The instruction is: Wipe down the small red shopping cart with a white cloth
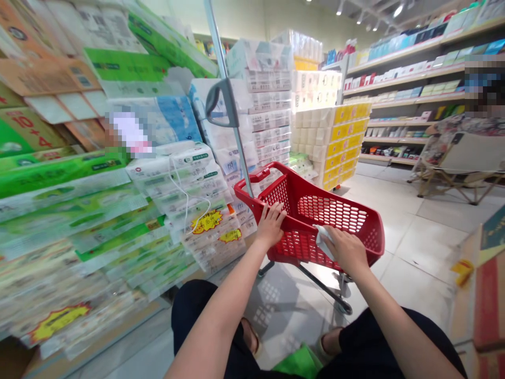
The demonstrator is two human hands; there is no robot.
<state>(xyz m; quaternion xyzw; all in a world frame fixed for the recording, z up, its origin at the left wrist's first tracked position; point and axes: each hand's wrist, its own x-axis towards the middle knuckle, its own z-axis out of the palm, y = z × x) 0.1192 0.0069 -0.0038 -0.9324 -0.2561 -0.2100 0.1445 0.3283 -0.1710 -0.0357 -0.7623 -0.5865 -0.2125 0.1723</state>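
Note:
A red plastic shopping basket cart [300, 239] stands on metal legs with casters in front of my knees. From its left end rises a tall metal pole with a grey handle [232, 102]. My left hand [271, 223] lies on the near rim with its fingers stretched over the edge. Farther right, my right hand [347, 247] is closed on a white cloth or tissue [324, 242], pressed against the outside of the near wall. The inner side of that near wall is hidden from me.
Stacked tissue packs [189, 179] with yellow price tags rise close on the left. Yellow-and-white packs [339, 147] stand behind the cart. A person sits in a folding chair [461, 152] at the right, before stocked shelves [410, 68]. Cardboard boxes [489, 284] stand near right; something green [299, 363] lies between my feet.

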